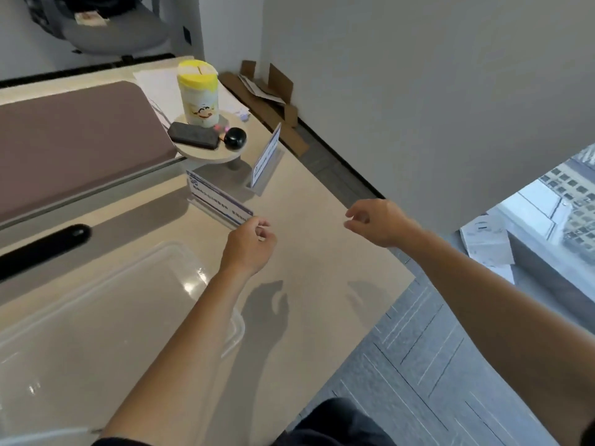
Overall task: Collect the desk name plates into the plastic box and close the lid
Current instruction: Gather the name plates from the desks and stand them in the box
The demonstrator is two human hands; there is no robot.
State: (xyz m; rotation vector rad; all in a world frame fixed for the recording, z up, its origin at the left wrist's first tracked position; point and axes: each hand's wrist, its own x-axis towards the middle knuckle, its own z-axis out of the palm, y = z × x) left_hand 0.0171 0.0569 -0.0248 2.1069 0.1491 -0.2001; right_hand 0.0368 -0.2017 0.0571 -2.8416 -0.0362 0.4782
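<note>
Two clear acrylic desk name plates with blue-and-white cards stand on the beige desk. The nearer name plate (219,201) is right in front of my left hand (249,247), whose loosely curled fingers reach its right end; nothing shows between the fingertips. The farther name plate (266,156) stands at an angle near the desk's right edge. My right hand (378,222) hovers above that edge with relaxed, slightly curled fingers and holds nothing. The clear plastic box (106,320) lies at lower left under my left forearm; I cannot tell whether its lid is on.
A small round stand (206,154) behind the plates carries a yellow-lidded canister (198,91), a dark case and a black ball. A brown panel (74,140) and a black bar (45,246) lie at left. Cardboard, papers and grey floor are to the right.
</note>
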